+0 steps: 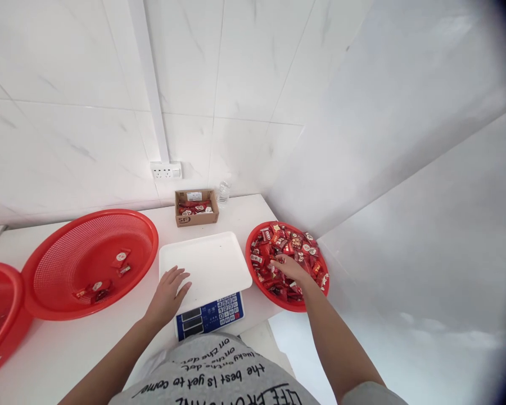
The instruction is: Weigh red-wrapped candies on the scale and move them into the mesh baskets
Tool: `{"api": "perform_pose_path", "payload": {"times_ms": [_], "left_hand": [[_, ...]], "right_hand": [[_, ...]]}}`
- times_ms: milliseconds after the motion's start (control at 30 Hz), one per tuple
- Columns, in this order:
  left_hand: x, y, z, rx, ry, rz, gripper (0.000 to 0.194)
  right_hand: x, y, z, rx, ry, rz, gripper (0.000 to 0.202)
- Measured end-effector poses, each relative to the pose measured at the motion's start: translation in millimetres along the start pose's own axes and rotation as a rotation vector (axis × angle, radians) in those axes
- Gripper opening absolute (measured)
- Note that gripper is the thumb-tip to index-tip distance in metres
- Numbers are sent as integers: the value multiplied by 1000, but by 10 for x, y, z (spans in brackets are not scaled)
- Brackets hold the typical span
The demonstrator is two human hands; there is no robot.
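Observation:
My left hand [168, 289] rests with fingers spread over the left edge of a white tray [206, 267], holding nothing. The bare tray sits on a weighing scale [211, 316] with a blue keypad panel. On the right, my right hand [292, 268] reaches into a round red basket [253, 281] filled with small red-wrapped sweets [284, 239]. Its fingers are bent together among the sweets, and whatever is between the fingertips cannot be made out.
A large red mesh basket [63, 253] on the left holds a few red packets [120, 257]. Another red basket [8, 343] is cut off at the left edge. Behind the tray stand a small cardboard box [198, 219] of red packets and a clear plastic bottle [224, 191], near the wall.

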State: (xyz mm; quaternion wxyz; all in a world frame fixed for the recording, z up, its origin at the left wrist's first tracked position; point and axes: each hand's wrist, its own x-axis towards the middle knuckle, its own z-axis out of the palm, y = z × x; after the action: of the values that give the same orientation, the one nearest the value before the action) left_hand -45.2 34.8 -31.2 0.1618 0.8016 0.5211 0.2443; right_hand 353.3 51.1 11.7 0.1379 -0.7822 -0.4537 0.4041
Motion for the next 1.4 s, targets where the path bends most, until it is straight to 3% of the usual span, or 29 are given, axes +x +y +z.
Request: {"api": "perform_pose_path", "payload": {"times_ms": [200,333,467,567,667,800,933,1033,1100,1200,1300,1400], "left_hand": [[-10,12,-2,5,-8,13,36],[-5,41,-16,16,-22,18,36],[-7,70,-46,38,-18,13,36],[-26,70,-56,51,-13,-4,35],[-50,55,-32,58,-8,-6,34],[-51,63,27,50,-8,10,31],[-7,122,51,8,-33,12,30],[50,211,41,-85,-54,-18,30],[104,317,28,-202,-88,-77,30],[211,542,11,-494,-198,-271,34],[314,734,19,-862,-278,-472,42],[354,749,42,-1009,-251,-570,39]], "right_hand": [[105,-101,186,60,0,-122,38],[290,-152,442,-177,127,-170,39],[406,-116,634,-271,94,-112,41],[424,-65,681,-310,77,-69,44],[412,-24,694,-357,40,-138,48],[382,1,713,-372,40,-174,35],[311,-31,661,-269,200,-128,35],[182,-145,611,114,298,-160,36],[57,-281,640,467,205,-168,37],[-161,-536,819,796,-76,-170,39],[-365,-762,1086,796,-344,-203,37],[-497,-888,1295,721,-490,-276,40]]}}
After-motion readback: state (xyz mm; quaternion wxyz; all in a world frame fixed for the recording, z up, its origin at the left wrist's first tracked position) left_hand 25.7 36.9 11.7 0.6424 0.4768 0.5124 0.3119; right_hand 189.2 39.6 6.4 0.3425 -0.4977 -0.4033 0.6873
